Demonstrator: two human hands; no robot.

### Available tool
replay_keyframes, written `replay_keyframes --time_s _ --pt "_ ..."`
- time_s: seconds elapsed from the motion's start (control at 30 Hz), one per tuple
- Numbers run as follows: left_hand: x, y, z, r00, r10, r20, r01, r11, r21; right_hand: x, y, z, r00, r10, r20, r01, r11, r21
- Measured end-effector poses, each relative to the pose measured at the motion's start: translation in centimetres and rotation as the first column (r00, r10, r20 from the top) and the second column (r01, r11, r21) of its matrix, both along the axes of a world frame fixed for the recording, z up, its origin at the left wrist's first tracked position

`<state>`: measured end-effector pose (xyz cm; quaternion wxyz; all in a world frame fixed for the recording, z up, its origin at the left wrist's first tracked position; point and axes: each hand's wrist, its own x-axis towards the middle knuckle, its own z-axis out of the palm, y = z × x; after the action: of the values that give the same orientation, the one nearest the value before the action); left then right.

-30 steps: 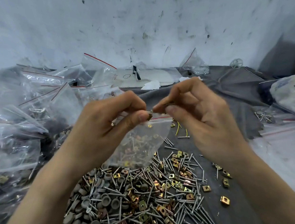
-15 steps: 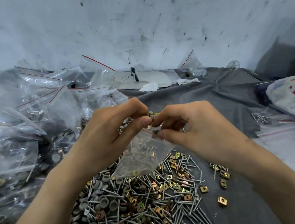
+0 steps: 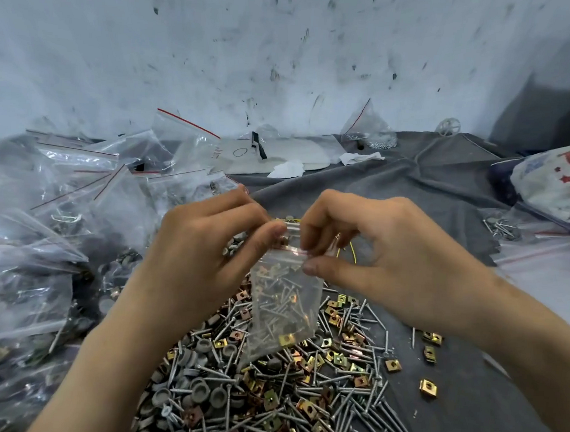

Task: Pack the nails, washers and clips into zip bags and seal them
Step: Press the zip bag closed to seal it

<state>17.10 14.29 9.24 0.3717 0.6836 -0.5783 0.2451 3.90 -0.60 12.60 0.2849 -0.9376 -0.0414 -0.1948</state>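
Along the left edge of a grey cloth-covered table (image 3: 450, 181), a heap of clear zip bags (image 3: 37, 230) with red seal lines lies crumpled, some holding dark hardware. Next, moving right, the left hand (image 3: 205, 254) rises from the lower left with its forearm angled upward, back of the hand toward the camera, fingers curled and thumb pressed against the forefinger, pinching the top left corner of a small zip bag (image 3: 283, 304). That bag hangs upright between both hands, raised above the table at the centre of the view, with nails and at least one brass-coloured clip visible through its plastic. Below it a loose pile spreads over the cloth: grey round washers (image 3: 201, 393) toward the left of the pile, silver nails (image 3: 346, 418) across it, and square gold and copper clips (image 3: 326, 362) mixed in, with a few clips lying apart to the right. To the right of the bag, the right hand (image 3: 382, 257) comes in from the lower right, wrist bent, knuckles up, fingers curled down, the thumb and forefinger closed on the bag's top edge at the red seal strip. Whether the strip is fully closed cannot be told. Farther back stands a stained white wall (image 3: 290, 45), and at the far right edge lies a white printed plastic bag (image 3: 562, 183).
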Motion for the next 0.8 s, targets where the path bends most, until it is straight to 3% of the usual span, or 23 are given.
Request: replay_keyframes --time_s 0.17,0.23,0.3,0.37,0.47,0.63,0.8 --pt "-0.2 0.5 0.6 0.998 -0.052 -0.021 0.053 0.995 0.085 0.4 -0.3 -0.3 0.979 -0.001 0.202 -0.027 0.990 0.135" --pt "-0.2 0.5 0.6 0.997 -0.070 -0.039 0.075 0.984 0.159 1.2 -1.2 -0.9 0.946 -0.090 0.311 0.002 0.963 0.271" --pt "0.0 0.4 0.4 0.996 -0.068 -0.058 0.079 0.976 0.204 2.5 -2.8 -2.3 0.923 -0.254 0.289 0.149 0.929 0.340" --pt "0.1 0.4 0.3 0.996 -0.056 -0.067 0.069 0.976 0.207 4.0 -4.2 -4.8 0.941 -0.333 0.052 0.312 0.919 0.239" --pt "0.4 0.6 0.3 0.998 -0.020 -0.067 0.033 0.980 0.198 5.8 -5.0 -10.1 0.900 -0.325 -0.291 0.341 0.940 0.003" --pt "1.3 1.1 0.5 0.998 0.055 -0.035 -0.046 0.977 0.209 8.6 -5.4 -14.0 0.878 -0.412 -0.245 0.394 0.911 -0.120" --pt "1.4 1.3 0.5 0.996 0.085 -0.039 -0.076 0.976 0.205 10.9 -6.2 -14.8 0.853 -0.421 -0.308 0.311 0.885 -0.347"
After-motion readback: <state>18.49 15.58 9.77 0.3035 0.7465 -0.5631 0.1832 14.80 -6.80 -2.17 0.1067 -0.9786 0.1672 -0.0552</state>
